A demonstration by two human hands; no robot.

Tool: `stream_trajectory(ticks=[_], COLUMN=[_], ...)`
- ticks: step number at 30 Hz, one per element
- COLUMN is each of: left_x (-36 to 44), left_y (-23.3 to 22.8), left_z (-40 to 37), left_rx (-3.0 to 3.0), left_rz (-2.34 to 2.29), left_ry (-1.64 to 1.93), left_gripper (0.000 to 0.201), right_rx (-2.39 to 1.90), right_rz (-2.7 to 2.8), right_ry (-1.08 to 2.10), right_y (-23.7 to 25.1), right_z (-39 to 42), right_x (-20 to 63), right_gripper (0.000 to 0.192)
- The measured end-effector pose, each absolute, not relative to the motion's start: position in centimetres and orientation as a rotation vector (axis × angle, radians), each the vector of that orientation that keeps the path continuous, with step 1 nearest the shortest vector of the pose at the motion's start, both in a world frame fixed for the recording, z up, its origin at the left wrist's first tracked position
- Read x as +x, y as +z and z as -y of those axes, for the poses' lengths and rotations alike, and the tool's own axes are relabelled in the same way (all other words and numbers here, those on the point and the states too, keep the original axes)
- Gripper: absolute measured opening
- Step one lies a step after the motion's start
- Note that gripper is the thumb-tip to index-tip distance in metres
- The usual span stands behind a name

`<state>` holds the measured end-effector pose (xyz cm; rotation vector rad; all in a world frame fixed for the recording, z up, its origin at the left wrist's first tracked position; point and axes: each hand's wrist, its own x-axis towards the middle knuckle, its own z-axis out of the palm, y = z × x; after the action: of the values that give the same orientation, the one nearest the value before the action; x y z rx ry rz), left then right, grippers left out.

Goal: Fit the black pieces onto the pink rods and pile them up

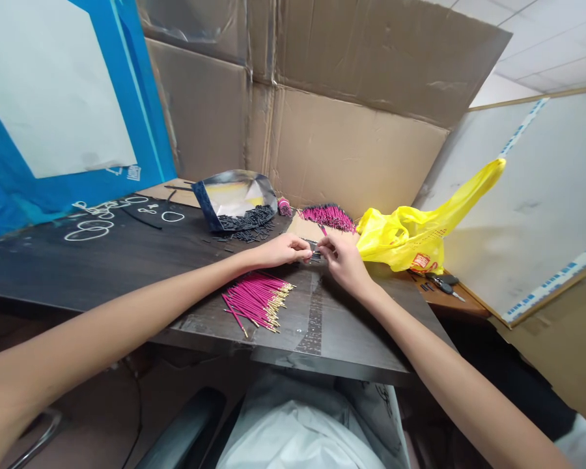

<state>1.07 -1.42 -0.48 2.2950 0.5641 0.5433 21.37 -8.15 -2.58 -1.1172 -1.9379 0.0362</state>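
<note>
My left hand (290, 250) is closed above the dark table, thumb and fingers pinched on something too small to make out. Facing it, my right hand (342, 260) pinches a short pink wire (323, 229), whose upper end pokes out above the fingers. Several small black tubes (315, 253) lie between the two hands, partly covered by the fingertips. Just below my left hand is a spread pile of straight pink wires (256, 299) with gold-coloured metal ends pointing right. Behind the hands, a second heap of pink wires (328, 216) with dark far ends rests on cardboard.
An open bag (206, 207) spills black tubes (251, 225) at the back. White loops (88, 229) lie at left. A yellow plastic bag (395, 238) stands at right, with keys (446, 285) beyond it. A cardboard wall (351, 143) rises behind; the table's front edge (332, 366) is near my lap.
</note>
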Motion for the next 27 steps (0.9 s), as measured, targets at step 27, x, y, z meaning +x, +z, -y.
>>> stream_trajectory(ticks=[27], left_x=[1.02], left_y=[-0.54], left_z=[1.36], left_rx=[2.333], left_rz=[-0.541], left_ry=[0.578], left_gripper=[0.036], right_rx=[-1.127], right_rz=[1.938], right_ry=[0.127], right_y=[-2.51], right_z=[8.01], right_x=[21.60], right_gripper=[0.009])
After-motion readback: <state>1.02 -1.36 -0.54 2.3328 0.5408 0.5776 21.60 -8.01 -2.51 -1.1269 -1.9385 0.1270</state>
